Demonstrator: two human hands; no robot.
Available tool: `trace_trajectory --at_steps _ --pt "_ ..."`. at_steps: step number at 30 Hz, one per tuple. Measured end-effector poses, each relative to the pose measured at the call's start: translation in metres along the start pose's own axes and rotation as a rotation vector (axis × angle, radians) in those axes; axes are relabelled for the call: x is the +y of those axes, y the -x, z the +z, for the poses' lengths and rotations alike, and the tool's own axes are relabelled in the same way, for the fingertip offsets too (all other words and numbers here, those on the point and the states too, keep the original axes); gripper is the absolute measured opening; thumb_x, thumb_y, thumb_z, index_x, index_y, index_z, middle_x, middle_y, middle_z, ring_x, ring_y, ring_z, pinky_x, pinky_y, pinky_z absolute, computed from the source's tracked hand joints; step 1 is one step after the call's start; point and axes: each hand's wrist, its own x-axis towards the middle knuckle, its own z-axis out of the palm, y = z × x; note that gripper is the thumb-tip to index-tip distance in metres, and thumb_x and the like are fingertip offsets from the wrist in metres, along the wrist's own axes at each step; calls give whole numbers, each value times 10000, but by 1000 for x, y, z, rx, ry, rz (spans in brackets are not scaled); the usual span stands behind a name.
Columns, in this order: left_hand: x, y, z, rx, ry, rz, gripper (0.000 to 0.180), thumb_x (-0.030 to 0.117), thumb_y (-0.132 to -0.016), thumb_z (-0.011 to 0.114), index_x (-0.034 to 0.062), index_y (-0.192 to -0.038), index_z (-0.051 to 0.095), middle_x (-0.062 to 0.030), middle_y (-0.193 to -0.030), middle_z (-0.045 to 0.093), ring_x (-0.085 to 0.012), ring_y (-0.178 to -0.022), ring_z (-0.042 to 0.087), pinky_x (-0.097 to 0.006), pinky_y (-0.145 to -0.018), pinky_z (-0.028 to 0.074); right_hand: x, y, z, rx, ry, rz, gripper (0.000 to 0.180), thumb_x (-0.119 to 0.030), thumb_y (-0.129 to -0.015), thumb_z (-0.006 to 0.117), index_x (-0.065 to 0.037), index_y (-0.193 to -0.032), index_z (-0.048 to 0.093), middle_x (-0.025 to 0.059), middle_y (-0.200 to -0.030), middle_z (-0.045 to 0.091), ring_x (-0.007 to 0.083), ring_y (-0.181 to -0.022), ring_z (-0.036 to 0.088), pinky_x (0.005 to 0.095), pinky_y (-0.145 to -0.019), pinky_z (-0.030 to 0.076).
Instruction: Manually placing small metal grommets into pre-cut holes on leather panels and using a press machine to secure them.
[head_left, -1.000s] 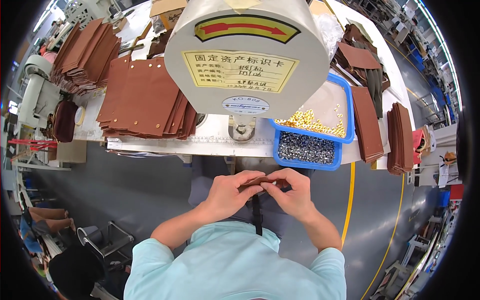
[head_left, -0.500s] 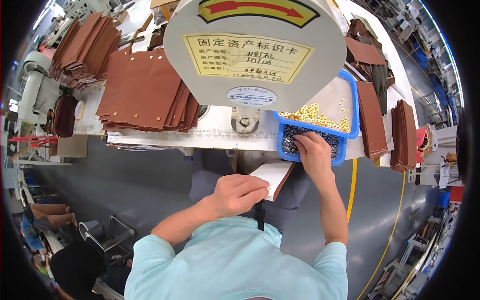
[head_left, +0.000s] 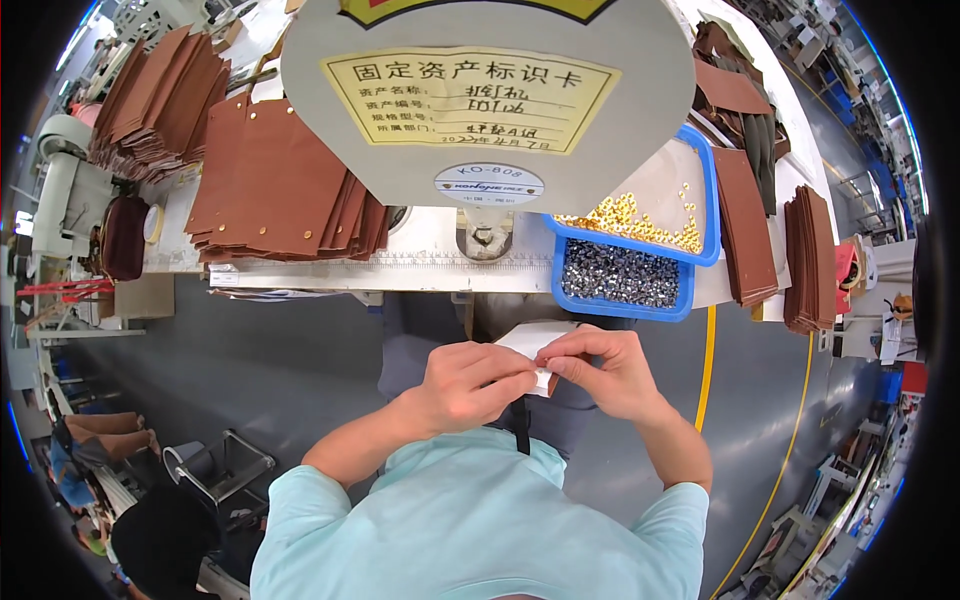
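Both hands meet in the person's lap, below the edge of the workbench [head_left: 380,275]: the left hand [head_left: 468,385] is curled with its fingers pressed together over the near end of a small leather piece [head_left: 535,342], pale on the side turned up and brown along its edge, while the right hand [head_left: 605,370] pinches the same piece between thumb and forefinger at the spot where the two hands touch. What the right fingertips hold against the leather is too small to make out; it may be one of the tiny fittings from the trays just ahead. Those are two blue trays, the nearer blue tray [head_left: 622,280] full of dark metal studs and the farther blue tray [head_left: 650,215] holding gold-coloured ones, both beside the base of the grey press machine [head_left: 488,90] whose head fills the top of the view. To do this well, I would judge that the piece should be kept flat and steady by the left hand so that the right can seat the small part squarely at its mark, with the pinch kept light enough not to crease the leather. Stacks of brown leather panels [head_left: 280,180] lie on the bench to the left, and more leather stacks [head_left: 810,260] stand to the right
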Motion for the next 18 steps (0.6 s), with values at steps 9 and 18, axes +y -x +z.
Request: trace_trajectory --at_steps 9,18 --pt "2 0 0 -29 -32 -11 217 -14 -674 753 67 -867 693 -34 -819 713 -188 -676 693 -288 -590 568 15 -3 2 -6 203 -164 127 -10 -912 712 -12 -1013 789 79 -965 771 118 -818 661 255 -688 521" --pt "3 -1 -3 -43 -67 -30 198 1 -675 758 70 -850 697 -25 -820 714 -182 -665 688 -284 -571 551 8 -3 7 -16 102 -23 135 -14 -923 721 19 -1041 777 131 -1000 729 131 -800 664 266 -690 554"
